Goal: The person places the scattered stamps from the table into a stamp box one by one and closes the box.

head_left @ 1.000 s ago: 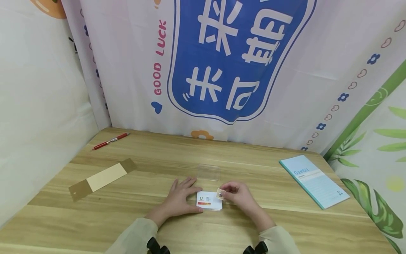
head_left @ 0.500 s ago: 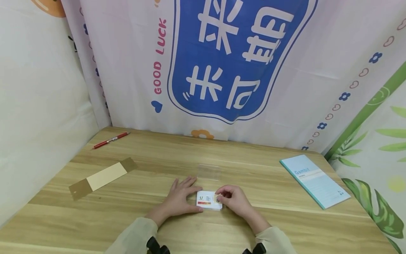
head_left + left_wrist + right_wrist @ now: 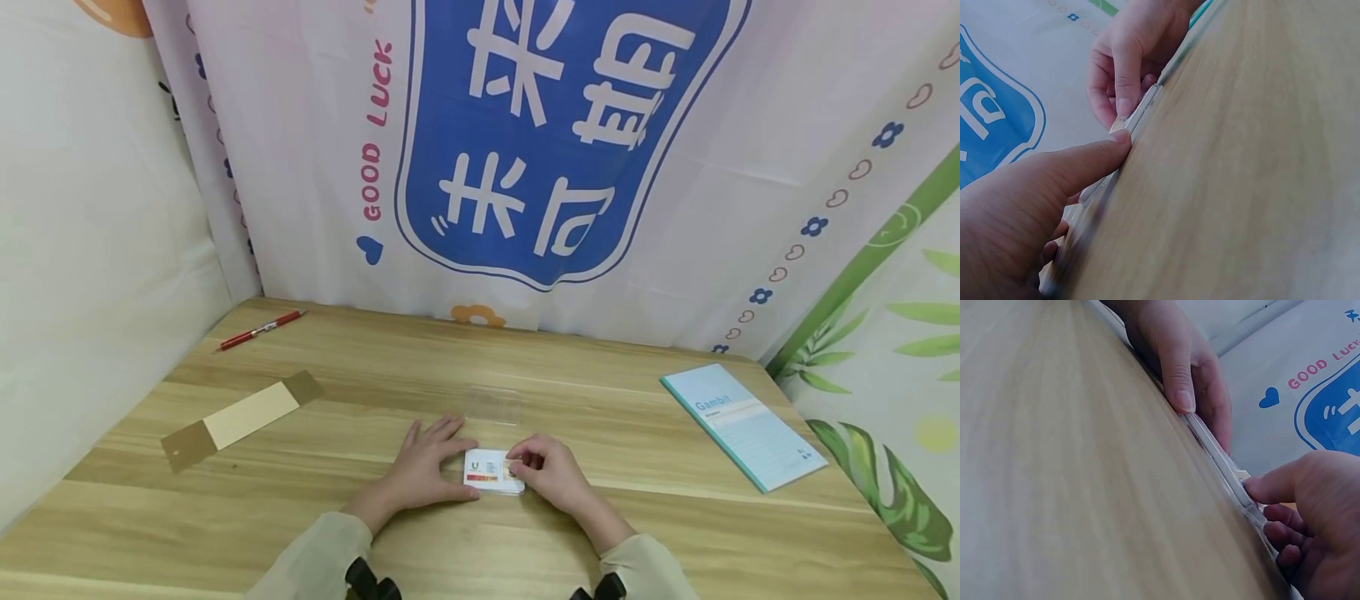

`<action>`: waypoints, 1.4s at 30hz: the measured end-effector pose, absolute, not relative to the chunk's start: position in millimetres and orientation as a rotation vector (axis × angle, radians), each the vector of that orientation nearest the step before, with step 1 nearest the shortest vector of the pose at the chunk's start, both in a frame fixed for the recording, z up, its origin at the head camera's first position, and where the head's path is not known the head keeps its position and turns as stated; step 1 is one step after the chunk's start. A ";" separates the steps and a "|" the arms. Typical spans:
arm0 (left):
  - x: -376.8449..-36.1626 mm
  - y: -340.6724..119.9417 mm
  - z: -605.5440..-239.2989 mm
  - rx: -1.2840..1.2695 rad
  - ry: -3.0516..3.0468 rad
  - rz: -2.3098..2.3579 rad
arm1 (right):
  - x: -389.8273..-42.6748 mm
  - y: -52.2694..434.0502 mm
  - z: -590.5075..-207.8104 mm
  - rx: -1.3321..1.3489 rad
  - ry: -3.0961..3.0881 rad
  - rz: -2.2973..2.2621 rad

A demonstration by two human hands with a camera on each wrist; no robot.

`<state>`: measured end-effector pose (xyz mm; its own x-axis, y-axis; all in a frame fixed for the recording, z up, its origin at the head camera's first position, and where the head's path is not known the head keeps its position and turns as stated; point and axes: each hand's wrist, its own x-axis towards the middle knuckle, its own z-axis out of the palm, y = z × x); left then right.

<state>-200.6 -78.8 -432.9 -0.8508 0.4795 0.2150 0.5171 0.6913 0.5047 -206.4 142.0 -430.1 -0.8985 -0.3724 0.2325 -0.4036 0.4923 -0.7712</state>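
A stack of white cards (image 3: 483,477), the top one printed with a logo and an orange-red band, lies at the front middle of the table in what looks like a shallow clear case. My left hand (image 3: 429,468) holds its left end, thumb at the near edge and index finger at the far corner. In my right hand (image 3: 555,473), thumb and fingers pinch a small cream square (image 3: 511,468) against the right part of the top card. Fingertips cover much of that square. Both wrist views show the case edge-on, with the square (image 3: 1243,475) beside my right thumb.
A clear plastic lid (image 3: 492,404) lies just beyond the cards. To the left are a brown-and-cream paper strip (image 3: 243,418) and a red pen (image 3: 261,331). A light blue notebook (image 3: 742,427) lies on the right. Printed curtains border the wooden table (image 3: 480,558).
My right hand has moved slightly left and brought the cream square from above the stack's right corner down onto the top card. The left hand stays in place.
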 end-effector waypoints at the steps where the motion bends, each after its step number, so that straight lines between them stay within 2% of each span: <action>1: -200.6 -78.8 -432.9 -0.833 -2.828 -0.875 | -206.7 142.2 -430.7 0.699 -2.682 1.397; 14: -201.4 -80.4 -431.4 -0.835 -2.809 -0.879 | -201.0 138.2 -418.8 0.679 -2.667 1.402; 18: -201.7 -80.0 -430.7 -0.827 -2.834 -0.877 | -208.1 143.1 -428.2 0.610 -2.658 1.505; 26: -202.5 -84.6 -429.2 -0.855 -2.833 -0.933 | -216.0 150.5 -421.5 0.451 -2.617 1.694; 34: -232.5 -100.0 -420.9 -0.679 -2.704 -1.185 | -245.5 154.4 -409.6 0.443 -2.786 1.394; 42: -264.5 -94.5 -425.8 -0.556 -2.891 -0.984 | -272.1 157.2 -416.0 0.553 -2.949 1.013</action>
